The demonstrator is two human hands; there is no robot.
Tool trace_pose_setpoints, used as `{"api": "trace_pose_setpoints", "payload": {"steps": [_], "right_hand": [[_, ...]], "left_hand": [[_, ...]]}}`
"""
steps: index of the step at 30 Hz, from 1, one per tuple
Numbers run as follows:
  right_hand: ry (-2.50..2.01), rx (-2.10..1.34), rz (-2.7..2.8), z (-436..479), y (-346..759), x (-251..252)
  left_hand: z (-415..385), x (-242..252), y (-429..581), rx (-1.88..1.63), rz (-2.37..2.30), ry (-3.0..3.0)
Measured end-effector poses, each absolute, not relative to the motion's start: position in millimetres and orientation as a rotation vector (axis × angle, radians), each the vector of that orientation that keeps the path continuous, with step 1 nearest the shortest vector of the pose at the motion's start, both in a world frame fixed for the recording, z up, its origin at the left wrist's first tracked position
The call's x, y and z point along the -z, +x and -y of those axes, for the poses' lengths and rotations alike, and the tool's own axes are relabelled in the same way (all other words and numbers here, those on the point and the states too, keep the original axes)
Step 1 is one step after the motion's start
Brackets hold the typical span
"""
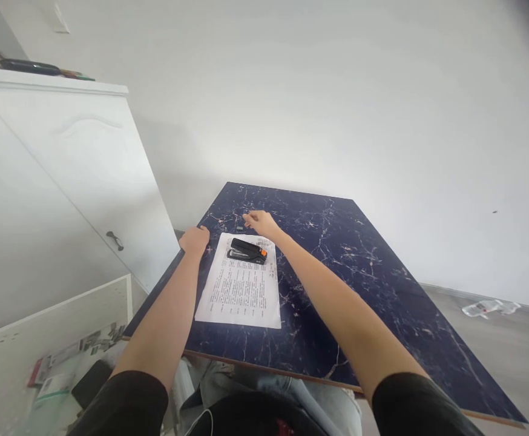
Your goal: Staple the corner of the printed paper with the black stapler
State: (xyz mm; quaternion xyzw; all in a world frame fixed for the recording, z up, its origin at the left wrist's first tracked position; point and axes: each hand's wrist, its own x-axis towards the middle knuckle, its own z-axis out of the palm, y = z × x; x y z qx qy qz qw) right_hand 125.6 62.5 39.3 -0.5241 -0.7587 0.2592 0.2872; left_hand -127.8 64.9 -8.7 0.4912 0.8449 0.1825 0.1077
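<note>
A printed sheet of paper (241, 297) lies on the dark blue marbled table (319, 242). On its upper part rests a black stapler (247, 251) with an orange patch at its right end. Just beyond the paper's top edge is a small dark grey piece (239, 228), too small to name. My right hand (262, 224) is beside that piece, thumb and fingers pinched together; whatever is between them is too small to make out. My left hand (195, 240) rests at the table's left edge, left of the paper, with its fingers curled and their inner side hidden.
A white cabinet (74, 157) stands to the left. Below it, an open white drawer (87, 297) holds boxes and small items. Clear plastic packaging (490, 307) lies on the floor at right. A white wall (337, 109) rises behind the table.
</note>
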Motion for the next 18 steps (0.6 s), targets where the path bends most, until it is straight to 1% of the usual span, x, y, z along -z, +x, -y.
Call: {"api": "trace_pose_setpoints", "payload": {"steps": [3,5,9,11,18], "right_hand": [[-1.237,-0.784,2.186,-28,133,-41],[-1.196,-0.770,2.310,-10,133,-41],[-1.205,-0.569,2.578,4,129,-40],[-1.246,-0.456,2.618,6,129,-41],[-1.276,-0.349,2.578,31,156,-36]], "left_hand": [[-65,9,-128,-0.536,-2.483,1.440],[-65,8,-128,-0.535,-2.484,1.446],[-65,6,-127,-0.523,-2.496,1.457],[-64,5,-127,-0.516,-2.504,1.464],[-66,4,-128,-0.483,-2.509,1.456]]}}
